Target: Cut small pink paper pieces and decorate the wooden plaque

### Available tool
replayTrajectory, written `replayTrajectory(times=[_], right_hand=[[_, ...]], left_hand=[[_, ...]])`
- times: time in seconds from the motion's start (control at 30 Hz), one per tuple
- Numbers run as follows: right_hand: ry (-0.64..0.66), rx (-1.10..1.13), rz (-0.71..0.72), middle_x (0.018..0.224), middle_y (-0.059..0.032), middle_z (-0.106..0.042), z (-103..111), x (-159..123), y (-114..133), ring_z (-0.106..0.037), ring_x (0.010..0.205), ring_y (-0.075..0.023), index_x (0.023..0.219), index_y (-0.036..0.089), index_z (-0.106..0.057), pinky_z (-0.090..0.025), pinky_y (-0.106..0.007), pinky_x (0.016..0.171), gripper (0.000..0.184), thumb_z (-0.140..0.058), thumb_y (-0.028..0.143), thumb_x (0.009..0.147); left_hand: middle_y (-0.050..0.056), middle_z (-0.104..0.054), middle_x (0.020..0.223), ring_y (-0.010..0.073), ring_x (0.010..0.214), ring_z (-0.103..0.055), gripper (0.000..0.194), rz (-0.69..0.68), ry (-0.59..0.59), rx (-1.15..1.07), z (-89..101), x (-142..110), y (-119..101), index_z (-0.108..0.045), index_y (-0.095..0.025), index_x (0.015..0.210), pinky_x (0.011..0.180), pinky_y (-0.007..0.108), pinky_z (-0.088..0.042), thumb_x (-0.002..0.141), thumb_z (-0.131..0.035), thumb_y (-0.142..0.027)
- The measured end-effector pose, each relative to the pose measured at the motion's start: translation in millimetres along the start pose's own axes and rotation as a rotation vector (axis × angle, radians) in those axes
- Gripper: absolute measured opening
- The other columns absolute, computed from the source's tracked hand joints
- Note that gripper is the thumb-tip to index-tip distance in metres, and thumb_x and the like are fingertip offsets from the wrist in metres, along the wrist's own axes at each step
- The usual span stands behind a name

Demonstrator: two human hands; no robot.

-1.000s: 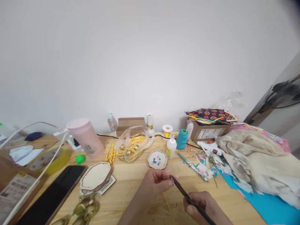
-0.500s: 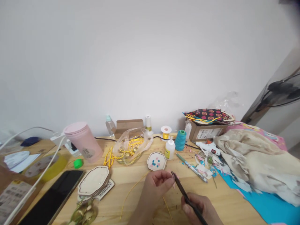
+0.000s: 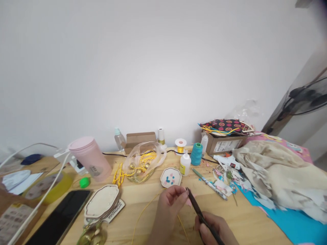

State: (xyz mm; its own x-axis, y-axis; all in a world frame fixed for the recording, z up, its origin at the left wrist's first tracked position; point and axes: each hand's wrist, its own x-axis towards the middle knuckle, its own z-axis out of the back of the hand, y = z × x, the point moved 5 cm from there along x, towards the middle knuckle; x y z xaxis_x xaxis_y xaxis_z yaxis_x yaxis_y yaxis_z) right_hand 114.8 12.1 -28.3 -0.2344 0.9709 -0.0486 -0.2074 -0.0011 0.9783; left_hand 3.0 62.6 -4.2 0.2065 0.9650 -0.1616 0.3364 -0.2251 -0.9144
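My right hand (image 3: 213, 228) grips dark tweezers (image 3: 198, 209), which slant up and left with their tips at the fingers of my left hand (image 3: 173, 200). Thumb and forefinger of the left hand are pinched together; whatever lies between them is too small to make out. Just beyond that hand is a small scalloped cream plaque (image 3: 165, 172) bearing tiny blue and pink pieces. A pink scrap (image 3: 189, 201) lies on the wood by the tweezers. Yellow cord (image 3: 143, 211) runs under my left wrist and shows on both sides of it.
Behind the plaque stand a white glue bottle (image 3: 185, 164) and a teal thread spool (image 3: 196, 154). Left are stacked plaques (image 3: 102, 200), a phone (image 3: 58, 217) and a pink tumbler (image 3: 90, 158). A pen (image 3: 209, 183), paper scraps and beige cloth (image 3: 278, 173) lie right.
The tweezers and right hand have shifted slightly left, tips still at the left fingers. More of the pink scrap shows. The whole view has moved slightly.
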Motion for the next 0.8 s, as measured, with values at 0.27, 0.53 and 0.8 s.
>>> replayTrajectory(times=[0.27,0.53,0.8], right_hand=[[0.078,0.081,-0.004,0.051,0.0066,-0.032,11.4,6.7,2.8,-0.026,0.046,-0.0089,0.064,0.017,-0.048,-0.021,-0.02,0.041,0.044,-0.06,0.059,0.057],[0.159,0.115,-0.027,0.044,0.0095,-0.031,16.1,9.6,-16.7,-0.023,0.043,-0.0073,0.073,0.016,-0.054,-0.012,-0.021,0.041,0.052,-0.062,0.062,0.053],[0.145,0.094,0.007,0.044,0.008,-0.03,14.4,15.8,-19.0,-0.025,0.041,-0.0085,0.075,0.016,-0.058,-0.017,-0.022,0.04,0.052,-0.062,0.064,0.053]], left_hand=[[0.0,-0.064,0.057,0.0123,0.057,-0.057,0.019,0.049,-0.021,0.026,6.1,2.2,3.3,-0.062,-0.015,0.059,0.053,0.021,-0.04,0.059,-0.072,-0.032],[-0.004,-0.06,0.046,0.0078,0.048,-0.05,0.019,0.016,-0.057,0.057,3.4,-1.2,-10.7,-0.063,-0.014,0.052,0.053,0.018,-0.038,0.054,-0.074,-0.03],[-0.002,-0.063,0.05,0.0098,0.051,-0.051,0.016,0.009,-0.049,0.106,5.8,-2.1,-9.0,-0.064,-0.013,0.054,0.053,0.02,-0.038,0.059,-0.071,-0.027]])
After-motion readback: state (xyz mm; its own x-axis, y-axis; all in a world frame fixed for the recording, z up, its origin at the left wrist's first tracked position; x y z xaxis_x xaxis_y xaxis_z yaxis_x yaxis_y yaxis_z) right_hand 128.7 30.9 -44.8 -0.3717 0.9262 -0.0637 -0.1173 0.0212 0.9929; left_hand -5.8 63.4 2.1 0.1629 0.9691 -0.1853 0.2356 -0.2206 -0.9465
